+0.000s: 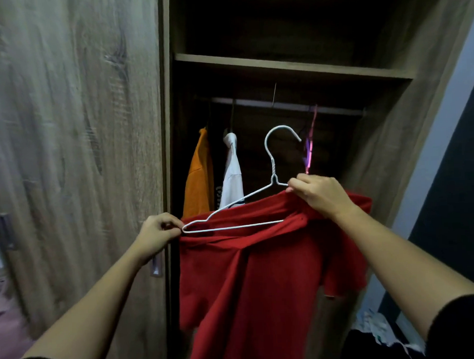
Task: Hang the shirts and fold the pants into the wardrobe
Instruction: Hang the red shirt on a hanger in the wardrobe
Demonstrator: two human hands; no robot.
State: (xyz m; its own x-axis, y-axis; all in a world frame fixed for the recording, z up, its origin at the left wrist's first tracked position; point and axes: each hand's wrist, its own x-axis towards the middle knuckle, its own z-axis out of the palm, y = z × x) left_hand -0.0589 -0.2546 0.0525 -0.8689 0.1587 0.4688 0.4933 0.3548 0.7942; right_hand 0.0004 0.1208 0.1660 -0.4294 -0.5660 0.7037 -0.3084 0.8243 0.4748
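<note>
So, orange shirt [199,178], white shirt [233,179] inside wardrobe [392,151]

A single wide-angle view, worn on the person's head, faces forward and slightly down into the open wardrobe [387,159] from close up. Both forearms enter from the near bottom corners. Mid-frame, the left hand [159,231] pinches the end of a white hanger [273,175] and the right hand [318,194] grips a red shirt [261,273]. The closed door [65,132] fills the left; the rail [281,105] lies far, near centre. Straight edges bow toward the frame's sides.
</note>
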